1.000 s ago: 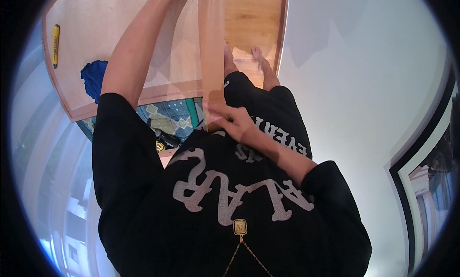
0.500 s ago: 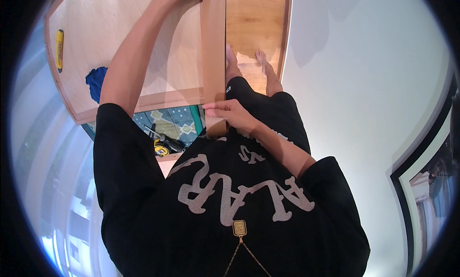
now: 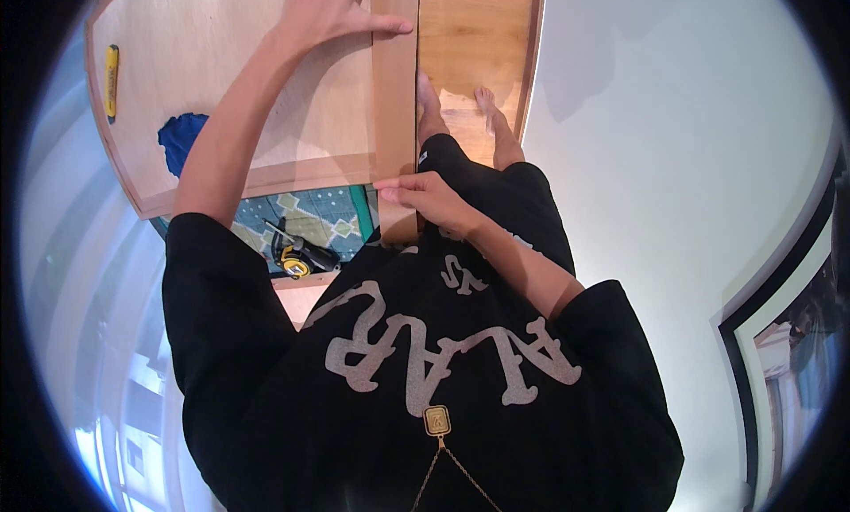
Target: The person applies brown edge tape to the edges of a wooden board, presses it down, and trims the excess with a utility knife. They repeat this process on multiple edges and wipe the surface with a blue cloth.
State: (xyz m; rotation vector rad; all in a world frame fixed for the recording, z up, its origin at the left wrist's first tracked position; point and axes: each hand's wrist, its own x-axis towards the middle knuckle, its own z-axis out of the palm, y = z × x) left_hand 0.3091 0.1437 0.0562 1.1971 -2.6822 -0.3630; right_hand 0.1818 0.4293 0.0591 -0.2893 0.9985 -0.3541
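In the head view, a long, narrow, pale wooden strip (image 3: 395,104) runs up the middle of the picture, lying along the right edge of a broad, light plywood panel (image 3: 239,87) and reaching from near the person's waist to the top rim of the frame. It looks stiff and straight, light enough for 2 bare hands, smooth but not slippery, and unlikely to bend or break; being so long, it would best be steadied at 2 well-separated spots, which is how it is taken here. The left hand (image 3: 332,11) lies spread and flat near the top, palm on the panel, thumb stretched across to touch the strip's left edge, so it presses rather than grips. The right hand (image 3: 425,197) sits at the near end, fingers curled partway, fingertips resting against the strip where the panel's lower edge meets it; whether they wrap behind the wood I cannot tell. Left of the strip, a yellow utility knife (image 3: 112,80) and a crumpled blue cloth (image 3: 180,140) lie on the panel. Below its lower edge, a yellow-and-black tape measure (image 3: 295,262) rests on a teal patterned mat (image 3: 319,215).
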